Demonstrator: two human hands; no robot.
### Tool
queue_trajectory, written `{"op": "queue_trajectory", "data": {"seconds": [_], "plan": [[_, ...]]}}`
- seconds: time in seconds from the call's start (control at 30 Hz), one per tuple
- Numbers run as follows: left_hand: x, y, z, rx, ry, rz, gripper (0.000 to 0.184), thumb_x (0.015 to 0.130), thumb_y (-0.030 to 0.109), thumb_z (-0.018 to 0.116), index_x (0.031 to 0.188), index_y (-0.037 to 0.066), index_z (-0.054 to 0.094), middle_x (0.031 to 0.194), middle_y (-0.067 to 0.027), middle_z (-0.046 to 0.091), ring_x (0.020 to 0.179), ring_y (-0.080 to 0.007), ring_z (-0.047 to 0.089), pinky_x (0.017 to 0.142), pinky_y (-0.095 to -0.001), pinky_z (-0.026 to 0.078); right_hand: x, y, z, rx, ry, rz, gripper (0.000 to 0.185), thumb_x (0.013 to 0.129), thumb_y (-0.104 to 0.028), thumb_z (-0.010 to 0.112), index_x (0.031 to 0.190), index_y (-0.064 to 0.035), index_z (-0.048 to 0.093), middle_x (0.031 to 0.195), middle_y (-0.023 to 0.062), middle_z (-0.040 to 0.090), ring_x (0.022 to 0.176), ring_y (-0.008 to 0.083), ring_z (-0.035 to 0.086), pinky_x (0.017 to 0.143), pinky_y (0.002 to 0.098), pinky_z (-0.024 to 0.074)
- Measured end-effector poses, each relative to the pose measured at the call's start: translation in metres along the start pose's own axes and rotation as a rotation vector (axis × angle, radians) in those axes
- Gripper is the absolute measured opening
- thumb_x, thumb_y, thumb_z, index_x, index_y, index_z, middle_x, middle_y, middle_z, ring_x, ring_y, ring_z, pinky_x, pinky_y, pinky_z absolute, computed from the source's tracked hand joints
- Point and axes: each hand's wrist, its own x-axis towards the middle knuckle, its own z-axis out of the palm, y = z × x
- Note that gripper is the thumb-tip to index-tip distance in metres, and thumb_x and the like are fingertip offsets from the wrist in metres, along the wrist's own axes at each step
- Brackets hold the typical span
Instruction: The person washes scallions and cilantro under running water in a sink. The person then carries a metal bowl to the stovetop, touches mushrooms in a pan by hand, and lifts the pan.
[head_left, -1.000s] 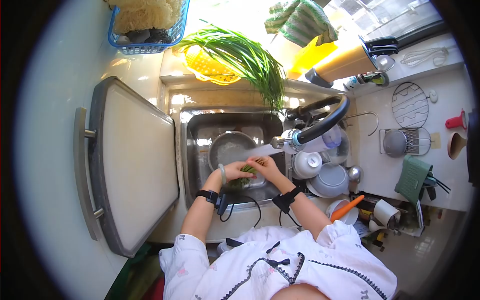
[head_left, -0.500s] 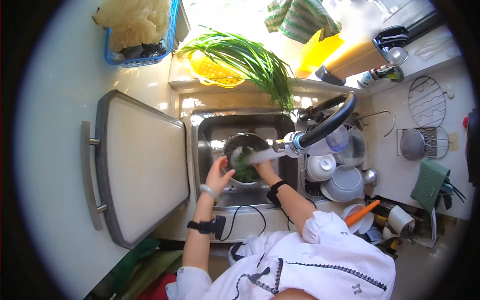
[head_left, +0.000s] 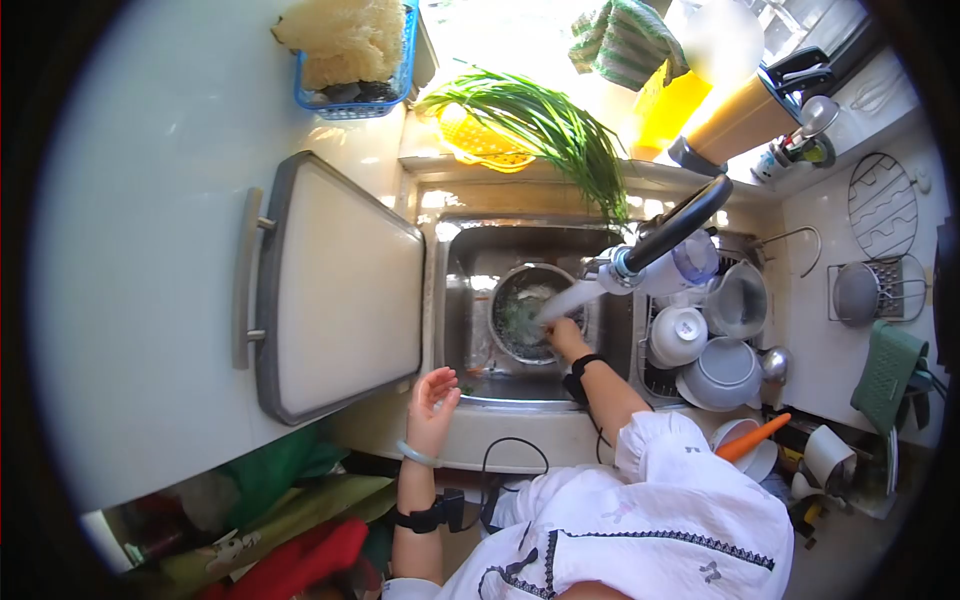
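Note:
A round bowl (head_left: 492,316) stands in the metal sink (head_left: 465,255), with water and blurred leafy greens (head_left: 520,322) inside it. A stream of water (head_left: 573,299) pours into the bowl from the black faucet (head_left: 680,228). My right hand (head_left: 566,338) reaches in over the bowl's near right side, its fingers curled down at the water; whatever they grip is hidden. My left hand (head_left: 434,402) is held above the sink's front left edge, apart from the bowl. Its fingers are loosely bent and apart, with nothing in them.
On the right, a dish rack holds a white bowl (head_left: 678,335) and a grey bowl (head_left: 720,374). Long green stalks (head_left: 560,125) lie over a yellow colander (head_left: 470,135) behind the sink. To the left is a framed white board (head_left: 345,290) with a handle.
My left hand has pulled back from the bowl to the sink's front edge. My right hand stays at the bowl. The whole view has shifted, so the surroundings appear further right.

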Motion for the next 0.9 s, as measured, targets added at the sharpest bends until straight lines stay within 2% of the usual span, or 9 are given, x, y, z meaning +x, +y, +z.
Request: {"op": "queue_trajectory", "data": {"seconds": [0.03, 0.1, 0.2, 0.23, 0.33, 0.43, 0.47, 0.57, 0.9], "plan": [[-0.008, 0.008, -0.002, 0.017, 0.010, 0.006, 0.034, 0.076, 0.001, 0.055, 0.108, 0.000, 0.044, 0.103, -0.0095, 0.052, 0.095, -0.0166, 0.051, 0.085, -0.0281, 0.039, 0.001, -0.002, -0.001, -0.093, -0.296, 0.060, 0.018, 0.062, -0.008, 0.057, 0.080, -0.0042, 0.060, 0.076, 0.0160, 0.059, 0.074, 0.0328, 0.057, 0.067, 0.0357, 0.0445], [-0.022, 0.020, -0.007, 0.147, -0.002, 0.123, 0.034, 0.076, -0.001, 0.054, 0.108, 0.001, 0.044, 0.103, -0.0089, 0.052, 0.095, -0.0160, 0.051, 0.085, -0.0278, 0.039, 0.008, -0.009, -0.007, 0.064, -0.325, 0.097, 0.015, 0.062, -0.006, 0.055, 0.076, -0.0042, 0.061, 0.072, 0.0161, 0.059, 0.070, 0.0319, 0.057, 0.065, 0.0353, 0.0449], [-0.042, 0.026, -0.018, 0.006, 0.079, 0.140, 0.031, 0.077, -0.003, 0.051, 0.106, 0.000, 0.044, 0.103, -0.0085, 0.052, 0.093, -0.0153, 0.051, 0.085, -0.0275, 0.039, 0.016, -0.012, -0.016, 0.732, 0.513, 0.101, 0.012, 0.063, -0.005, 0.053, 0.072, -0.0056, 0.061, 0.070, 0.0165, 0.058, 0.068, 0.0308, 0.057, 0.062, 0.0358, 0.0451], [-0.049, 0.029, -0.021, -0.053, 0.124, 0.129, 0.030, 0.077, -0.004, 0.050, 0.106, 0.000, 0.045, 0.103, -0.0084, 0.052, 0.093, -0.0152, 0.051, 0.085, -0.0273, 0.039, 0.015, -0.004, -0.008, 0.734, 0.515, 0.098, 0.012, 0.063, -0.005, 0.053, 0.072, -0.0056, 0.061, 0.070, 0.0165, 0.058, 0.068, 0.0308, 0.057, 0.062, 0.0358, 0.0451], [-0.063, 0.026, -0.027, -0.061, 0.161, 0.127, 0.027, 0.077, -0.005, 0.049, 0.104, 0.000, 0.045, 0.101, -0.0086, 0.052, 0.092, -0.0156, 0.052, 0.085, -0.0269, 0.039, -0.003, 0.008, -0.001, -0.050, -0.039, -0.095, 0.009, 0.069, -0.013, 0.061, 0.073, -0.0047, 0.061, 0.062, 0.0098, 0.059, 0.061, 0.0183, 0.058, 0.055, 0.0300, 0.0452], [-0.073, 0.036, -0.026, -0.025, 0.154, 0.139, 0.027, 0.077, -0.005, 0.049, 0.104, 0.000, 0.045, 0.102, -0.0090, 0.052, 0.092, -0.0160, 0.052, 0.085, -0.0274, 0.039, -0.010, -0.027, -0.040, 0.172, -0.412, 0.243, 0.012, 0.066, -0.014, 0.063, 0.067, -0.0028, 0.059, 0.058, 0.0082, 0.056, 0.052, 0.0240, 0.055, 0.054, 0.0327, 0.0450], [-0.077, 0.040, -0.025, -0.009, 0.165, 0.170, 0.027, 0.078, -0.004, 0.049, 0.104, -0.001, 0.044, 0.102, -0.0090, 0.052, 0.091, -0.0161, 0.052, 0.085, -0.0275, 0.039, -0.014, -0.034, -0.045, 0.605, -0.209, 0.302, 0.015, 0.068, -0.014, 0.063, 0.073, -0.0008, 0.059, 0.056, 0.0064, 0.056, 0.048, 0.0155, 0.053, 0.048, 0.0282, 0.0429], [-0.079, 0.045, -0.025, -0.025, 0.183, 0.195, 0.026, 0.078, -0.003, 0.049, 0.103, -0.001, 0.044, 0.102, -0.0094, 0.051, 0.092, -0.0159, 0.051, 0.085, -0.0270, 0.039, -0.008, -0.042, -0.071, 0.881, 0.029, 0.188, 0.016, 0.070, -0.012, 0.063, 0.079, -0.0001, 0.058, 0.054, 0.0040, 0.054, 0.048, 0.0082, 0.051, 0.044, 0.0232, 0.0397], [-0.056, 0.039, -0.023, -0.038, 0.107, 0.236, 0.026, 0.078, -0.003, 0.051, 0.104, -0.001, 0.045, 0.101, -0.0093, 0.051, 0.092, -0.0163, 0.051, 0.084, -0.0260, 0.040, -0.024, -0.086, -0.169, 1.481, 0.054, 0.036, 0.016, 0.077, -0.014, 0.060, 0.090, -0.0053, 0.057, 0.070, -0.0026, 0.055, 0.052, 0.0032, 0.044, 0.043, 0.0162, 0.0356]]}}
